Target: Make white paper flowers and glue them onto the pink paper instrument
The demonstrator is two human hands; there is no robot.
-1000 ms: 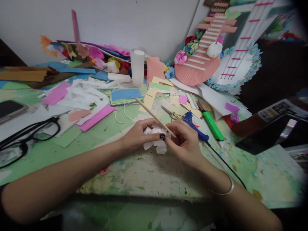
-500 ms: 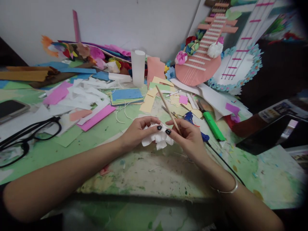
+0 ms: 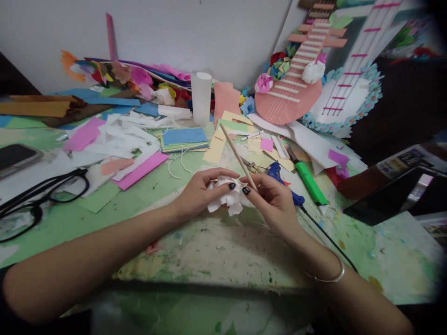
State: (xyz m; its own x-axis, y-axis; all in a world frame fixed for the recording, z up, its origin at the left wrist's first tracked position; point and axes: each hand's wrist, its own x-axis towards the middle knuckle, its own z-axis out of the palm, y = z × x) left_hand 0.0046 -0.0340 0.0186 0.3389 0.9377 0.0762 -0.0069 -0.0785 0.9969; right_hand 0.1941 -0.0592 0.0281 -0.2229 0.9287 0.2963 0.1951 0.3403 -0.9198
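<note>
A white paper flower [image 3: 228,199] with ruffled petals is held just above the table's front part. My left hand [image 3: 204,190] grips it from the left, thumb on the petals. My right hand [image 3: 270,197] is closed on a thin wooden stick [image 3: 234,151], which slants up and to the left. The right thumb and fingertips also touch the flower's right edge. Behind the right hand lie a blue glue gun [image 3: 275,173] with a black cord and a pair of scissors [image 3: 254,166], partly hidden.
White paper strips [image 3: 118,132], eyeglasses [image 3: 75,188] and a phone [image 3: 17,158] lie to the left. Stacked coloured paper [image 3: 185,137] and a white roll [image 3: 201,100] stand farther back. A green cutter [image 3: 310,181] and a dark tablet-like object [image 3: 398,195] are on the right. Paper instruments [image 3: 289,97] lean at the wall.
The stick's upper end has swung left, and its lower part sits deeper in my right hand. The flower has turned slightly between my hands.
</note>
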